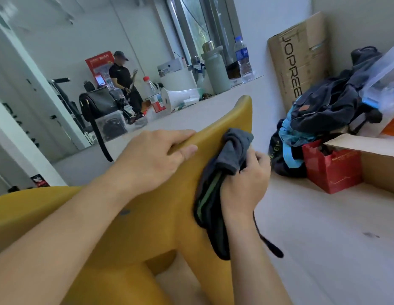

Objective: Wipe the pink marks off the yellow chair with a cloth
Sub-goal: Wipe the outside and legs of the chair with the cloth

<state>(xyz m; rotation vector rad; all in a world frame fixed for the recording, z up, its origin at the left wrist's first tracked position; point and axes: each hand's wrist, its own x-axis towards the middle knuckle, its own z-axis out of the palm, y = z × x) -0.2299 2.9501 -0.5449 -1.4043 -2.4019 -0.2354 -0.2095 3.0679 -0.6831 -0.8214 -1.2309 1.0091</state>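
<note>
Your left hand grips the top rim of the yellow chair, fingers curled over it and thumb on the near face. Make that hold firm so the back cannot rock under rubbing. Your right hand clutches the bunched dark cloth against the chair's right edge, just below the rim, and a tail of it hangs down the side. No pink marks show; they may lie under the cloth. Press with a flat fold rather than a wad, rub in short strokes, and lift now and then to check the yellow beneath.
</note>
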